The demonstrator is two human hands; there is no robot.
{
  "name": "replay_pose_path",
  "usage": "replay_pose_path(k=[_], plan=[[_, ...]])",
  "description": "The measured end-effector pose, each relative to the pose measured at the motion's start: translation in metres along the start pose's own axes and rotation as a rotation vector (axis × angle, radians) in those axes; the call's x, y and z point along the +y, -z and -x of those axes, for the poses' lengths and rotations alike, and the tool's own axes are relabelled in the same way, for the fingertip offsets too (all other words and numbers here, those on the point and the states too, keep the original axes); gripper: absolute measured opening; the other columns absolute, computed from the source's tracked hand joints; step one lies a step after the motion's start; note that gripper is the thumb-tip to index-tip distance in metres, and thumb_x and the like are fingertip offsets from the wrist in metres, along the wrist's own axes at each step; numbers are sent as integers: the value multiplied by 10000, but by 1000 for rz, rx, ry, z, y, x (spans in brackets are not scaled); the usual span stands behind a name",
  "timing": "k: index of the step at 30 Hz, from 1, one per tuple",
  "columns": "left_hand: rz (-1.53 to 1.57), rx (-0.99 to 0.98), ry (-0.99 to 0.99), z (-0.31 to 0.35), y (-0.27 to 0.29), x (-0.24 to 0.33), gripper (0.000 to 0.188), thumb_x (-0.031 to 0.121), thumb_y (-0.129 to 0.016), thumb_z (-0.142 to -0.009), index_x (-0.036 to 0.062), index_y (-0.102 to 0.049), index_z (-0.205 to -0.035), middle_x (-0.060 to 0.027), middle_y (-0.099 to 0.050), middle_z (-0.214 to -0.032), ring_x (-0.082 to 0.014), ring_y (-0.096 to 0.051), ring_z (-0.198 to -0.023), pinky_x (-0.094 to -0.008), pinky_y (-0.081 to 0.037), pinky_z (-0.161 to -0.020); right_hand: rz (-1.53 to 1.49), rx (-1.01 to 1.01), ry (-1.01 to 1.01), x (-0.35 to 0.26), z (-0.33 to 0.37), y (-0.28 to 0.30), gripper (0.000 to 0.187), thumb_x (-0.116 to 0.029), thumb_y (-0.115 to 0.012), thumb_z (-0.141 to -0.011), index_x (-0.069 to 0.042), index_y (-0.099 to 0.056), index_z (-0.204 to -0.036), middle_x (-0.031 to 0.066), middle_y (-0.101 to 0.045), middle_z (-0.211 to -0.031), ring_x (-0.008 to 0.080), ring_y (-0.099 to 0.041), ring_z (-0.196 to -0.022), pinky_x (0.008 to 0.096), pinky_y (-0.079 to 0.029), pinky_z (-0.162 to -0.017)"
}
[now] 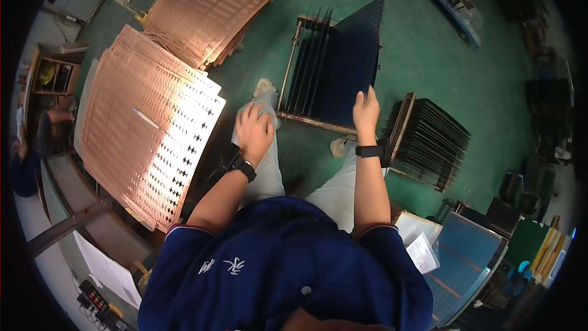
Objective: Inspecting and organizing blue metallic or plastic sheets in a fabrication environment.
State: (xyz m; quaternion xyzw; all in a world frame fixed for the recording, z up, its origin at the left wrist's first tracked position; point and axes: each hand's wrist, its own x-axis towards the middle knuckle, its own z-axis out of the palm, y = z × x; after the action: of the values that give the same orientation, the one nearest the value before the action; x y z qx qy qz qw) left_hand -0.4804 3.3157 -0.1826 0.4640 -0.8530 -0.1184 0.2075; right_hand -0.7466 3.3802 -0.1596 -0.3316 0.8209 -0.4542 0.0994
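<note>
A large dark panel (352, 55) leans out to the right in a metal-framed rack (315, 121) on the floor in front of me. My right hand (366, 111) is closed on the near edge of this panel, though its fingers are partly hidden. Several more thin dark panels (306, 67) stand upright in the left part of the same rack. On my left knee rests my left hand (254, 130), its fingers slightly bent and apart, with nothing in it.
To my left lie stacks of copper-coloured perforated sheets (128, 86), with another stack (211, 6) behind. A second rack of dark panels (429, 141) stands right of my right forearm. Farther right are a blue panel (459, 251) and white papers (422, 252). A blue cart (456, 9) is at the far right.
</note>
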Motion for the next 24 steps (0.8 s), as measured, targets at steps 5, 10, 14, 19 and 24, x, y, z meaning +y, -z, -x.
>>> replay_pose_path(k=[5,10,14,19,24], plan=[[-13,-24,10,-1,2,4,107,124,-591,-755,138,-664,-832,-55,-560,-1158,-289,-429,-1202,-452,-306,-1010,247,-195,-101,2,3,-51,379,-84,-493,-884,2,-485,-1253,290,-622,-918,439,-601,-892,471,-490,-773],[-3,-20,23,-1,-1,2,105,128,-594,-742,137,-666,-817,-46,-560,-1162,-289,-424,-1209,-500,-290,-1022,197,-180,223,26,29,-94,430,17,-471,-846,52,-438,-1274,242,-570,-1077,387,-542,-983,433,-454,-842],[-17,-28,18,-1,-3,6,112,126,-597,-737,141,-668,-822,-47,-561,-1161,-293,-427,-1209,-523,-291,-1021,277,-501,-168,34,37,-120,528,0,-514,-805,91,-362,-1303,320,-578,-1009,420,-591,-915,455,-498,-780],[-1,-41,27,-3,-3,6,118,124,-600,-730,140,-670,-824,-52,-563,-1150,-293,-430,-1207,-531,-290,-1018,252,-495,-203,69,45,-144,436,-54,-470,-865,92,-414,-1271,307,-620,-903,433,-613,-847,468,-504,-754],[25,-33,1,-3,-7,9,122,127,-598,-733,136,-674,-828,-55,-565,-1146,-290,-420,-1215,-527,-280,-1021,250,-417,-71,15,26,-84,344,-115,-501,-872,82,-522,-1154,318,-607,-871,454,-592,-859,480,-494,-766]])
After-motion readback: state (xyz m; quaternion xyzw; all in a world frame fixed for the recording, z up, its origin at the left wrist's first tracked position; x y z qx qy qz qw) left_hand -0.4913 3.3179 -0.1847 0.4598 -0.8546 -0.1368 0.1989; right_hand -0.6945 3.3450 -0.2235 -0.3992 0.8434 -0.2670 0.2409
